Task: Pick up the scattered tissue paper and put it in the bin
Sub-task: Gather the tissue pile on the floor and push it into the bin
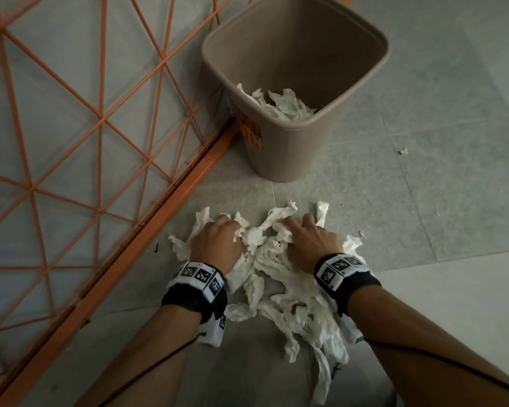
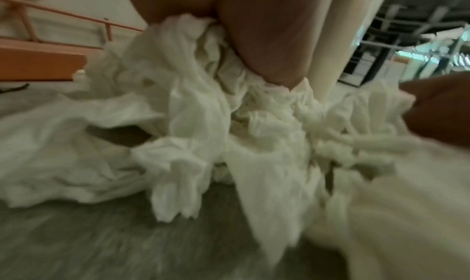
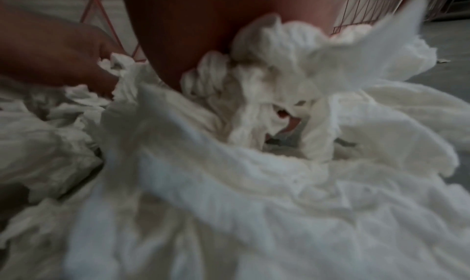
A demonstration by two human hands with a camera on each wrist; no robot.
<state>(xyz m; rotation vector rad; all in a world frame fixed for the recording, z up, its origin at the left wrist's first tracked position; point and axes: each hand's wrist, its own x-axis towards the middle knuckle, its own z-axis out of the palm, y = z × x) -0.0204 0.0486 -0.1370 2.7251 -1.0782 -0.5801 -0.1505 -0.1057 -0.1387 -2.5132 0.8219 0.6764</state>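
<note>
A heap of crumpled white tissue paper (image 1: 274, 277) lies on the grey floor just in front of me. My left hand (image 1: 227, 227) digs into its far left part, fingers curled round tissue (image 2: 203, 107). My right hand (image 1: 297, 227) grips the far right part, fingers buried in tissue (image 3: 267, 163); one fingertip (image 3: 292, 124) shows through a gap. Both hands sit close together, palms down. Beyond them stands the tan bin (image 1: 288, 154), upright and open, with some tissue (image 1: 279, 107) lying inside it.
An orange wire fence panel (image 1: 100, 121) with a solid orange base rail (image 1: 147, 230) runs diagonally along the left, close to the bin and my left hand. Small paper scraps (image 1: 404, 151) lie on the floor tiles to the right.
</note>
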